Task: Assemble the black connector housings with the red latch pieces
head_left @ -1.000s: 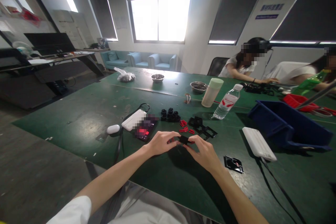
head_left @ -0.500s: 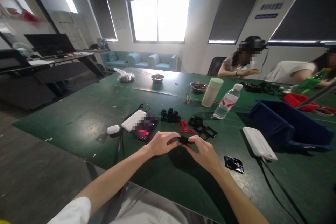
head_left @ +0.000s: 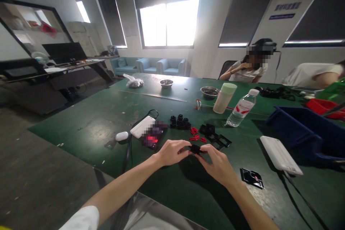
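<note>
A small black part (head_left: 195,148) is held between both hands above the green table (head_left: 107,115). My left hand (head_left: 174,152) pinches its left end, and my right hand (head_left: 215,160) grips its right end. Just beyond the fingers lie several small red pieces (head_left: 194,137). Black frame-like parts (head_left: 223,141) are spread to their right, and a cluster of black blocks (head_left: 180,122) stands to their left. Near my right forearm a flat, shiny black piece (head_left: 252,178) rests on the table.
Left of my hands are a phone (head_left: 155,136), a white power bank (head_left: 142,126) and a white case (head_left: 122,136). On the right stand a bottle (head_left: 242,108), a green-lidded cup (head_left: 225,97), a blue bin (head_left: 304,133) and another power bank (head_left: 280,154). A person sits opposite.
The view has shifted, so the table things appear further right and slightly lower. Both hands still hold the black part. The person opposite has raised a hand towards the face.
</note>
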Tool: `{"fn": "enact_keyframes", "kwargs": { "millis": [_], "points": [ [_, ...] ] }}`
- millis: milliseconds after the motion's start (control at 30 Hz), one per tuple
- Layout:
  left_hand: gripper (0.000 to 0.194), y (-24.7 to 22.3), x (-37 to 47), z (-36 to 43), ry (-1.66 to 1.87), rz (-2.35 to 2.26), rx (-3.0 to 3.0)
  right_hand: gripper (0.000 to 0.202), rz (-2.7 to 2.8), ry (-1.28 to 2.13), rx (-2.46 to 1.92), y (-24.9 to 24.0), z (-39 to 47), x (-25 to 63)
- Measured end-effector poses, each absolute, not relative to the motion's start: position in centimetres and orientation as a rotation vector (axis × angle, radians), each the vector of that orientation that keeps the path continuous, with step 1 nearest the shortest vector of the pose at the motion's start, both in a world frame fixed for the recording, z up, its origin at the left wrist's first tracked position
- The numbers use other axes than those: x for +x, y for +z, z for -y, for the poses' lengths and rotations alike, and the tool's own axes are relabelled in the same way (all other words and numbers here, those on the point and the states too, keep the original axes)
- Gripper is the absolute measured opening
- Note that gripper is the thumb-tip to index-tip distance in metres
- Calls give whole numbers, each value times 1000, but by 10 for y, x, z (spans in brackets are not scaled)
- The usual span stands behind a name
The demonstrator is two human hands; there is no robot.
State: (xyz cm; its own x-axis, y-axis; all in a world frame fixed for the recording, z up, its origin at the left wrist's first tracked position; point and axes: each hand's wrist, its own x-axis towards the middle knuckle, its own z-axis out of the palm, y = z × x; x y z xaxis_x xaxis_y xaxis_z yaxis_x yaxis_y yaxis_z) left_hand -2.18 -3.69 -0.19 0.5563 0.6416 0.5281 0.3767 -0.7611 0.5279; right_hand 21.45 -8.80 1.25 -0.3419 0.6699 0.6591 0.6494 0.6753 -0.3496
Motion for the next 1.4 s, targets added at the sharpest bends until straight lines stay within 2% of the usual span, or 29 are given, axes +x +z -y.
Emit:
{"fn": "enact_keyframes", "kwargs": {
  "millis": [667, 1400],
  "points": [
    [27, -1, -25, 37, 1058, -843, 2481, 7, 2080, 64, -1024, 10, 89, 215],
    [19, -3, -24, 39, 1050, -845, 2506, 3, 2075, 34, -998, 11, 89, 214]
  ]
}}
